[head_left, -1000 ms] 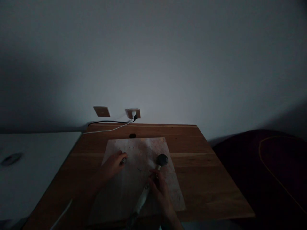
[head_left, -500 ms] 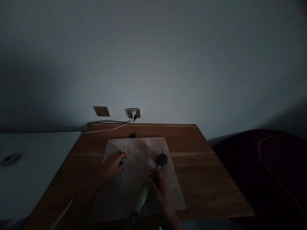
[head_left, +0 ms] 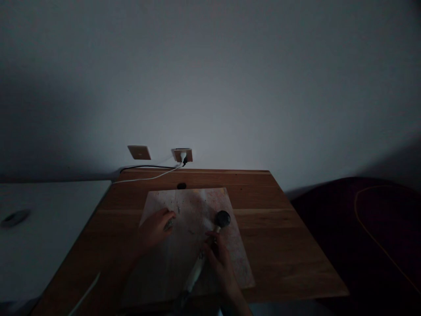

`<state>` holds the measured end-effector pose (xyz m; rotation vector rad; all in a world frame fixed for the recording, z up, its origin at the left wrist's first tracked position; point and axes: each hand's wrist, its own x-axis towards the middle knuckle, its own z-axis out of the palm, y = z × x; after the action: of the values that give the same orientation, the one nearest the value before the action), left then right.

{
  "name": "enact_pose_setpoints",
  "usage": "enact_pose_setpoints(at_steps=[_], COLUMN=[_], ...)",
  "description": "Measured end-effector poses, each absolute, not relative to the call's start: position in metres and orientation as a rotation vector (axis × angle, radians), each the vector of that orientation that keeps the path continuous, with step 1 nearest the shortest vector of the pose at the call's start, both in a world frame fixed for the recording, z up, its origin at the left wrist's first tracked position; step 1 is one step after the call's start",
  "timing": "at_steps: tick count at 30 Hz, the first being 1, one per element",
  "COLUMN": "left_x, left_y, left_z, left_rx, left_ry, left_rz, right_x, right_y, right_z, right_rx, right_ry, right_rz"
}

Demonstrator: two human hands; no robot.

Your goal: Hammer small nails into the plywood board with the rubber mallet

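In the dim head view, my left hand [head_left: 156, 226] is over the left part of a pale, stained board [head_left: 184, 267]. Its fingers are curled round a small greyish, shiny object [head_left: 168, 224], too dark and small to name. My right hand [head_left: 221, 259], on the board's right side, is closed round a tool with a round dark head [head_left: 222, 218] and a light neck; the fingers hide most of its handle. A long whitish piece [head_left: 196, 270] slants down from beside the right fingers; whether it joins the tool I cannot tell. A tiny thin bit [head_left: 178, 208] lies near the left fingertips.
The board lies on a wooden table [head_left: 283, 245] against a grey wall. Behind are a wall socket [head_left: 183, 155] with plugs and cables, and a second plate [head_left: 139, 152]. A white surface [head_left: 49, 237] adjoins at left; a dark rounded form [head_left: 332, 219] is at right.
My left hand has shifted slightly to the right, with the small shiny object still in its fingers. My right hand and the round-headed tool have hardly moved.
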<state>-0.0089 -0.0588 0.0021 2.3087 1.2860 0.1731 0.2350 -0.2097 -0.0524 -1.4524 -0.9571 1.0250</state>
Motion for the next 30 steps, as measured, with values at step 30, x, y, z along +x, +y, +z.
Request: enact_pose_setpoints(at_steps=[30], left_x=[0.090], left_y=[-0.062], left_z=[-0.005], left_rx=[2.200], left_ry=[0.927], left_rz=[0.467], right_x=[0.243], right_y=[-0.232], right_z=[-0.025], right_rx=[-1.312], right_ry=[-0.553], right_rz=[1.111])
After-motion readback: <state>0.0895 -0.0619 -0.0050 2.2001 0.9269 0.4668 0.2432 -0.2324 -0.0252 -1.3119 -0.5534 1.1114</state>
